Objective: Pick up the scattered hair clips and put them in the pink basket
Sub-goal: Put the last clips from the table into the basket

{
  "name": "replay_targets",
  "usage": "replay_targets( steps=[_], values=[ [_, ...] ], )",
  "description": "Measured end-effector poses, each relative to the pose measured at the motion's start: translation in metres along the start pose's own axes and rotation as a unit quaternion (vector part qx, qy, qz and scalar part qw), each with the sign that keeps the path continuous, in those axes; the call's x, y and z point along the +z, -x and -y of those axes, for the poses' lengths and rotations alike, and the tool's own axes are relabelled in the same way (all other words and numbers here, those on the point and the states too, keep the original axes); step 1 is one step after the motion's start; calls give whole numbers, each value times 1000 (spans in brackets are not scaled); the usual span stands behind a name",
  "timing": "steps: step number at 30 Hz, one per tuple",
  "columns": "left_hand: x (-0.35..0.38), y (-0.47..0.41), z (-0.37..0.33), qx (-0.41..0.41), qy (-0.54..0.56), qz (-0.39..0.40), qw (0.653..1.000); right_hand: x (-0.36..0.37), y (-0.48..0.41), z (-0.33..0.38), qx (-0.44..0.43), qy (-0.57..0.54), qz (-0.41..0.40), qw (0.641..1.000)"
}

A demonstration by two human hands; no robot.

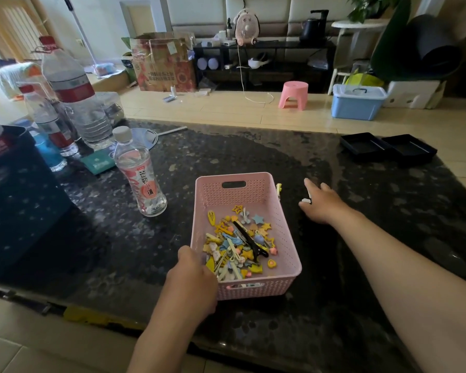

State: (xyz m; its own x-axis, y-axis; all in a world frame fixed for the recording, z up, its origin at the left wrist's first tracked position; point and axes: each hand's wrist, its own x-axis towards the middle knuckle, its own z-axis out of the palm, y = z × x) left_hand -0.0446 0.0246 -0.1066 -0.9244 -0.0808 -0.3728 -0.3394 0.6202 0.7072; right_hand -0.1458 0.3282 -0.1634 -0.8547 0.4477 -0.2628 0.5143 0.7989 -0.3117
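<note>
- The pink basket [285, 238] is a rectangular plastic container with perforated walls and a slot handle cut into its far and near ends. It sits on the dark speckled surface [253, 157], near the front edge and about centre.
- Hair clips [240, 243] fill the near half of the basket floor in a loose heap: small yellow, blue, pink and white pieces, several star-shaped, plus one long black clip [249, 239] lying diagonally on top.
- One yellow clip [278, 190] lies just outside the basket, against the far end of its right wall.
- The left hand [193, 278] is closed around the near-left corner of the basket, fingers curled over the rim.
- The right hand [322, 204] reaches out to the right of the basket, palm down and low over the surface, with a small white clip [306, 199] at its fingertips. Whether the fingers are pinched on that clip cannot be told.
- A clear bottle with a pink label [140, 173] stands upright left of the basket, apart from it.
- Two black trays [388, 148] sit side by side at the far-right corner of the surface.
</note>
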Motion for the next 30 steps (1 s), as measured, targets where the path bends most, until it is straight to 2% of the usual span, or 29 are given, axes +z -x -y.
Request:
replay_targets(
  steps=[3, 8, 10, 15, 18, 20, 22, 24, 27, 30],
  values=[
    [0, -1, 1, 15, -25, -13, 999, 6, -8, 3, -39, 64, 12, 997],
    [-1, 1, -2, 15, -40, -3, 999, 7, 1, 2, -94, 96, -101, 986],
    [-2, 3, -3, 20, -44, -4, 999, 5, 7, 2, -104, 94, -116, 983],
    [-1, 4, -3, 16, -27, -3, 1000, 2, 15, 4, -55, -12, -96, 994],
    [-1, 6, -5, 33, -56, -11, 998, -4, 20, 4, -14, -97, -74, 992],
    [-1, 7, -5, 23, -36, -10, 999, -6, 22, 3, -8, -107, -70, 992],
    [-2, 9, -6, -2, -4, -4, 1000, -8, 24, 2, -1, -145, -87, 986],
    [-2, 8, -7, -13, 5, 4, 1000, -14, 30, 8, 4, -243, -107, 964],
    [-3, 9, -5, 3, -15, -1, 1000, -31, 49, 28, -59, -370, -135, 917],
    [-5, 17, -11, 2, -20, -9, 1000, -51, 79, 54, -184, -364, -80, 909]
  ],
)
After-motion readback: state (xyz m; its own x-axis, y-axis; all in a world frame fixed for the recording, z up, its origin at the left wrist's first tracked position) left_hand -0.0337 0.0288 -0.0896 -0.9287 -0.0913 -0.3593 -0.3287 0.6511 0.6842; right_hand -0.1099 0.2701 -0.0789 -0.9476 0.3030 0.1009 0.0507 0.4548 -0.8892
